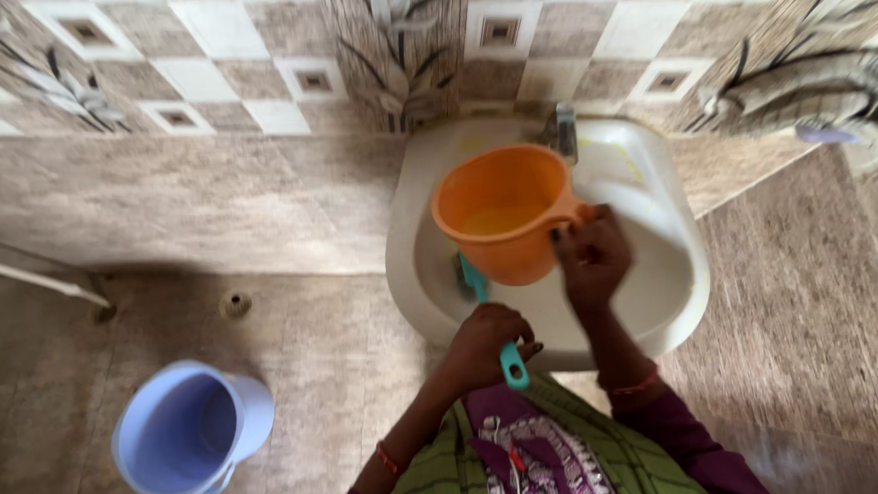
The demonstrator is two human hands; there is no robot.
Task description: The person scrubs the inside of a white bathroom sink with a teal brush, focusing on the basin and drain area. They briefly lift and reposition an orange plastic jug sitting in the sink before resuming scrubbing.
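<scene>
My right hand (592, 259) grips the handle of an orange plastic mug (502, 212) and holds it over the white washbasin (682, 294). Pale liquid shows in the mug's bottom. My left hand (489, 340) is closed around the teal handle of a brush (512, 363). The brush's far end (471, 275) reaches into the basin below the mug, partly hidden by it. A metal tap (561, 130) stands at the basin's back edge.
A light blue bucket (190, 430) stands on the tiled floor at lower left. A floor drain (234, 305) lies near the wall. A white pipe (30, 278) runs at far left. Patterned tiled walls surround the basin.
</scene>
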